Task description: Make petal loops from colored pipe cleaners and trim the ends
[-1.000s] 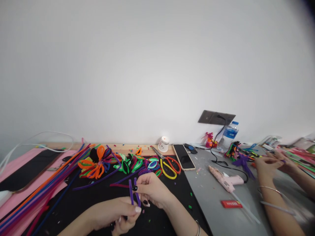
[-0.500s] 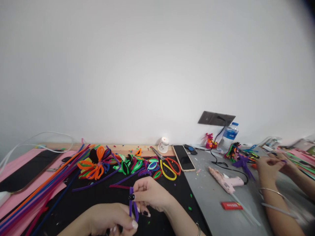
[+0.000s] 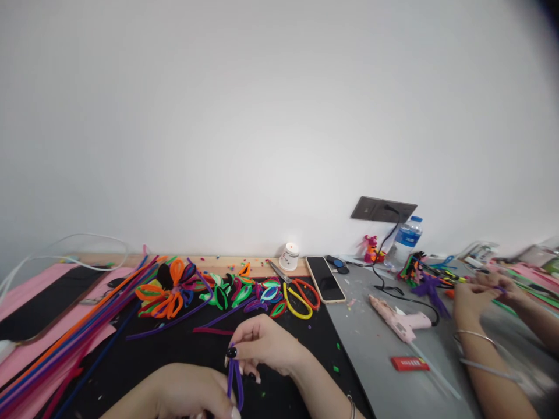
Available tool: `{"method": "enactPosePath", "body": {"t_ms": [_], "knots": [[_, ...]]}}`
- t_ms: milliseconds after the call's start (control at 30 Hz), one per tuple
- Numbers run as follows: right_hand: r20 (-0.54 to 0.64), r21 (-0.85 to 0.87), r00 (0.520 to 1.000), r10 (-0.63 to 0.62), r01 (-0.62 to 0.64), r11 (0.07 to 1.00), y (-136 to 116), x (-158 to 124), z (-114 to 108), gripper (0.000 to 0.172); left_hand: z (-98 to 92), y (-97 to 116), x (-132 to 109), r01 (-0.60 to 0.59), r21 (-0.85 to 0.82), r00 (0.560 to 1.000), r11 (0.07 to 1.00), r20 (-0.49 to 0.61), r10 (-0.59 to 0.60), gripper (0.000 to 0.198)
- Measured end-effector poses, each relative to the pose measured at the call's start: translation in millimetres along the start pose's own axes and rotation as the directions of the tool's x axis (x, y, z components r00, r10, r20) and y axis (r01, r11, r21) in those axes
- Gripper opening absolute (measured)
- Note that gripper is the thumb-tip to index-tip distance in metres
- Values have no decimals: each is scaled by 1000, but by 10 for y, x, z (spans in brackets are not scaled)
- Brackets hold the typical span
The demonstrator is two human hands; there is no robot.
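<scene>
A purple pipe cleaner (image 3: 239,389), bent into a narrow loop, is between my hands over the black mat (image 3: 144,355). My right hand (image 3: 268,347) pinches its upper end between thumb and fingers. Lower down, my left hand (image 3: 194,389) is closed on the bottom part; its fingertips are partly cut off by the frame's lower edge. Beyond my hands lie a purple and a dark pink pipe cleaner (image 3: 213,331). Farther back are an orange pipe-cleaner flower (image 3: 176,295), several small looped petals (image 3: 222,295), and scissors (image 3: 299,302) with yellow and orange handles.
Long pipe cleaners (image 3: 78,334) lie across pink paper at left, near a dark tablet (image 3: 48,302). A white cup (image 3: 289,256) and a phone (image 3: 325,280) stand toward the wall. At right are a pink glue gun (image 3: 400,322), a red box (image 3: 409,364), a water bottle (image 3: 404,244) and another person's hands (image 3: 476,297).
My right hand's grip has moved to the top end of the purple loop. My left hand has sunk slightly toward the lower edge. The co-worker's hands have shifted a little.
</scene>
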State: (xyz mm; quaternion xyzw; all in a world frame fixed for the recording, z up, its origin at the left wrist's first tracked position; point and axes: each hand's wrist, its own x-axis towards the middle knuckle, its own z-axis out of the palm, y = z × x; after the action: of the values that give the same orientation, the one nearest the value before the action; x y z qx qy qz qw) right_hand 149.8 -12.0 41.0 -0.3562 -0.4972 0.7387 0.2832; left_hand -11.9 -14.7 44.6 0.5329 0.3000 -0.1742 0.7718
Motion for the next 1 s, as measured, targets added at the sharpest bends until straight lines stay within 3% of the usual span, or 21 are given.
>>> {"method": "enactPosePath", "body": {"t_ms": [100, 167, 267, 367, 433, 533, 767, 1000], "knots": [[-160, 30, 984, -77, 83, 996, -21, 33, 4, 20, -60, -34, 8, -77, -8, 989, 997, -129, 76, 32], [-318, 58, 935, -160, 188, 980, -33, 66, -23, 22, -89, -22, 3, -189, 45, 929, 981, -315, 193, 34], [-488, 67, 829, -274, 348, 935, -43, 108, -91, 22, -99, 39, -5, -311, 305, 733, 900, -526, 431, 31], [-543, 44, 770, -334, 423, 905, -49, 127, -136, 22, -88, 91, -2, -270, 559, 529, 784, -594, 606, 25], [-556, 28, 750, -359, 448, 894, -50, 130, -141, 23, -82, 107, -8, -204, 627, 472, 752, -610, 636, 26], [-575, 35, 734, -362, 463, 885, -42, 133, -133, 24, -79, 127, -52, -130, 675, 468, 727, -604, 645, 28], [-536, 60, 774, -336, 432, 900, -15, 141, -129, 24, -84, 183, -133, -20, 692, 474, 722, -629, 616, 21], [-529, -23, 750, -398, 456, 890, -47, 119, -110, 23, -59, 210, -129, 17, 685, 471, 728, -648, 599, 25]]}}
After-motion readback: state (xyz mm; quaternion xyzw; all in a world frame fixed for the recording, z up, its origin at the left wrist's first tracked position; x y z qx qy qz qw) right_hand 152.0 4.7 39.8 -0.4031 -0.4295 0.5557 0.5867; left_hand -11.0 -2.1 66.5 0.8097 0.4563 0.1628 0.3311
